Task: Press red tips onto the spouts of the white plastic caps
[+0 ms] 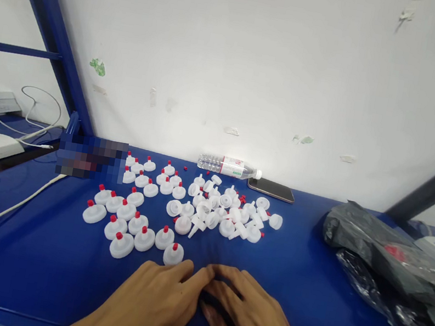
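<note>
My left hand (155, 300) and my right hand (245, 312) meet at the fingertips low in the middle of the head view, over the blue table (35, 277). Fingers on both are bent; anything between them is hidden. Just beyond my left hand stands a white cap with a red tip (173, 254), one of several such capped pieces (126, 209) spread on the left. A loose heap of white caps without red tips (214, 207) lies in the middle, some tipped over. Small red tips (242, 198) lie among them.
By the wall, a plastic bottle (229, 166) lies on its side next to a dark phone (271, 189). A dark plastic bag (389, 258) fills the right side. A white cable (4, 213) crosses the left. Blue posts (58, 19) rise at the back left.
</note>
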A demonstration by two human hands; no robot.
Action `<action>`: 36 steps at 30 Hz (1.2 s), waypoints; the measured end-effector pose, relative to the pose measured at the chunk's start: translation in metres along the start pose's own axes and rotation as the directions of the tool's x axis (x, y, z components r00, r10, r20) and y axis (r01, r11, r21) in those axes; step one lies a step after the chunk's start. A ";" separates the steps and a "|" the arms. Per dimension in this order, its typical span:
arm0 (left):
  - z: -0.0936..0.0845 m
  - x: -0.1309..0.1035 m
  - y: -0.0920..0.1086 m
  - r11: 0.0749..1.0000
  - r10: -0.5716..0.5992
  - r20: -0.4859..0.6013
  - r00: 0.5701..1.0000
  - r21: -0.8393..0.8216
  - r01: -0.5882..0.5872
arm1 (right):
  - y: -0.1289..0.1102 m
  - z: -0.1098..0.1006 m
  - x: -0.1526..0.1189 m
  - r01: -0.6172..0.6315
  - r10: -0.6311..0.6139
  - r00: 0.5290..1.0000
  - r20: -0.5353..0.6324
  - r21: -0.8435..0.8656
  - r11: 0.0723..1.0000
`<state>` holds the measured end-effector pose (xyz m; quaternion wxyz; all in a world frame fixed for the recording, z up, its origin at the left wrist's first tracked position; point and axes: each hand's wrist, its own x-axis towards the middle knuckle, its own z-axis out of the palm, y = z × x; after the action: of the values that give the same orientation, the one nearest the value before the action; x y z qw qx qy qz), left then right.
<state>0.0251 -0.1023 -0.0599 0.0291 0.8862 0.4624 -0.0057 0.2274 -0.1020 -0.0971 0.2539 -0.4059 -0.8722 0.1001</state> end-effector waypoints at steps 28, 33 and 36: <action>0.001 -0.001 0.000 0.996 -0.045 -0.047 0.998 -0.073 0.041 | -0.001 -0.006 0.003 0.035 -0.035 0.999 -0.020 0.012 0.999; 0.001 0.000 0.001 0.996 -0.049 -0.041 0.998 -0.082 0.045 | 0.000 -0.010 0.003 0.060 -0.060 0.998 0.005 -0.003 0.998; 0.000 0.000 0.001 0.996 -0.053 -0.020 0.998 -0.073 0.051 | -0.001 -0.010 0.003 0.053 -0.053 0.999 0.012 -0.002 0.999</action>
<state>0.0257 -0.1030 -0.0594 0.0561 0.8721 0.4856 0.0202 0.2303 -0.1002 -0.0876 0.2509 -0.3822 -0.8843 0.0946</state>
